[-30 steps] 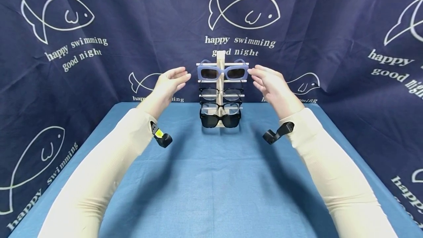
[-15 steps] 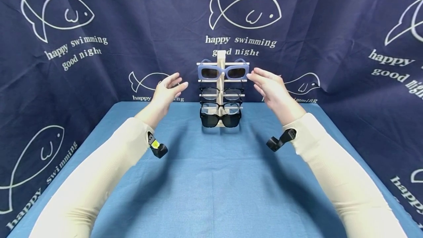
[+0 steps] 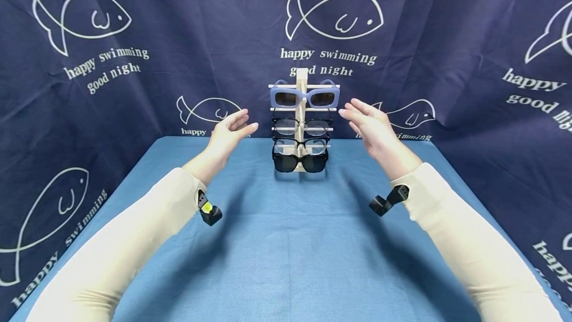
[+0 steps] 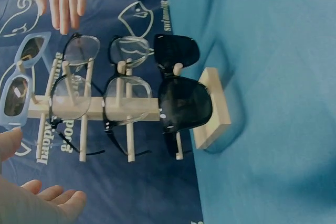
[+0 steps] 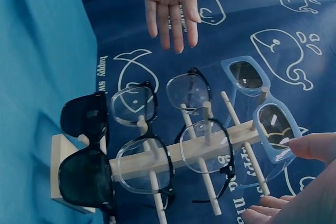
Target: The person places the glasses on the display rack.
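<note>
A wooden glasses rack [image 3: 302, 74] stands upright at the far side of the table. Blue-framed sunglasses [image 3: 286, 91] sit on its top tier. Below them hang two pairs of clear glasses with dark frames [image 4: 128, 99], and black sunglasses [image 3: 314, 164] occupy the lowest tier. My left hand [image 3: 227, 138] is held in the air left of the rack, fingers extended, holding nothing. To the right of the rack is my right hand [image 3: 373, 130], also empty, its fingers nearest the blue sunglasses. In the head view both hands are apart from the glasses.
Blue cloth [image 3: 286, 252] covers the table in front of the rack. A dark blue curtain [image 3: 241, 53] printed with white fish and lettering hangs behind and at both sides. Small black cameras [image 3: 210, 213] are worn at the wrists.
Both hands have drawn back from the rack's top, moving lower and outward toward me. The glasses stay in place on the rack.
</note>
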Demonstrator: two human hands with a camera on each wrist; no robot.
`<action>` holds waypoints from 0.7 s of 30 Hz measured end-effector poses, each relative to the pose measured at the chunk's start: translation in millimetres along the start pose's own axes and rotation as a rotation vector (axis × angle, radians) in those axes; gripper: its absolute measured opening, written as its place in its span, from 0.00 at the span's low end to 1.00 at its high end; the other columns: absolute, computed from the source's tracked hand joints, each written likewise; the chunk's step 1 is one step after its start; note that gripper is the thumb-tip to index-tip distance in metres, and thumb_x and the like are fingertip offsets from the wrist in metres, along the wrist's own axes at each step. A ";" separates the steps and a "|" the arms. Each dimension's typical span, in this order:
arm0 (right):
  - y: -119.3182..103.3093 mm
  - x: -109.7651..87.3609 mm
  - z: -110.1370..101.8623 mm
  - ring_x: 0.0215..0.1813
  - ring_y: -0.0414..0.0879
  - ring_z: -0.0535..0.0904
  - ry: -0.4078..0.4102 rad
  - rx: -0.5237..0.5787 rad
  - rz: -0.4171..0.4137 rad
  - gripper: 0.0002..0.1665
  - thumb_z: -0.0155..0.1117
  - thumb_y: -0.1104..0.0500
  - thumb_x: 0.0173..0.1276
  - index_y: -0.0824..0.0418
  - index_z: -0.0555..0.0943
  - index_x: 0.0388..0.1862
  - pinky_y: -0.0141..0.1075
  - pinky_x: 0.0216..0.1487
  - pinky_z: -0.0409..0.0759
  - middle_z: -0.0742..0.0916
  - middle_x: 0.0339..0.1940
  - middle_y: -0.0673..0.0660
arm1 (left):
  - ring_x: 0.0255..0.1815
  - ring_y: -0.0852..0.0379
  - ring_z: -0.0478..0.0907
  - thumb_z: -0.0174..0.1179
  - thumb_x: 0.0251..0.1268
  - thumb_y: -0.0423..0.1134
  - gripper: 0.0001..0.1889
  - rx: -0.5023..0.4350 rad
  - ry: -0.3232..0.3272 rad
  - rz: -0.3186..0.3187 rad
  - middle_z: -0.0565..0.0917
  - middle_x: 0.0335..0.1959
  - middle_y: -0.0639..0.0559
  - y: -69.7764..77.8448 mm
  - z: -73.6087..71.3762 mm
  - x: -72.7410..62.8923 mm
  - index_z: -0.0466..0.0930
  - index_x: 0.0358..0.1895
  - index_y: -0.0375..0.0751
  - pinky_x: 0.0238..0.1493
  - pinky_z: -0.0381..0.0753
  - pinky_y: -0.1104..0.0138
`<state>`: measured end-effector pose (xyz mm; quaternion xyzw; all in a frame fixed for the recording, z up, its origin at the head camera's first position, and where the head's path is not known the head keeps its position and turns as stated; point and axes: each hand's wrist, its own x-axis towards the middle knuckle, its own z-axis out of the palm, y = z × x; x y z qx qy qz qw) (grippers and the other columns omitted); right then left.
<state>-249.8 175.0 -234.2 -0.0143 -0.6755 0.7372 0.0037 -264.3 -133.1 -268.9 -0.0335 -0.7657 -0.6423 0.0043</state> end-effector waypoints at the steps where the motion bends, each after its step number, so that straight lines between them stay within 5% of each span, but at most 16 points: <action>1: 1.1 -0.9 -0.7 0.77 0.42 0.59 -0.005 0.000 0.000 0.41 0.61 0.62 0.70 0.59 0.55 0.77 0.37 0.79 0.56 0.65 0.77 0.56 | 0.73 0.56 0.63 0.63 0.65 0.43 0.34 0.001 -0.001 -0.003 0.67 0.73 0.50 -1.4 0.4 -0.7 0.62 0.73 0.49 0.76 0.61 0.61; 11: 13.5 -6.5 -8.2 0.78 0.45 0.57 -0.020 -0.111 -0.007 0.39 0.60 0.59 0.70 0.61 0.57 0.76 0.38 0.80 0.55 0.64 0.76 0.57 | 0.75 0.55 0.61 0.64 0.65 0.44 0.34 0.006 -0.005 0.002 0.64 0.74 0.52 -9.8 1.2 -9.5 0.62 0.73 0.49 0.76 0.62 0.61; 21: 27.7 -13.4 -10.1 0.78 0.45 0.56 -0.043 -0.378 -0.022 0.41 0.62 0.49 0.69 0.55 0.59 0.76 0.45 0.80 0.54 0.64 0.77 0.54 | 0.77 0.59 0.53 0.63 0.65 0.49 0.37 0.127 -0.058 0.000 0.59 0.77 0.56 -17.2 0.0 -19.5 0.59 0.75 0.53 0.79 0.56 0.61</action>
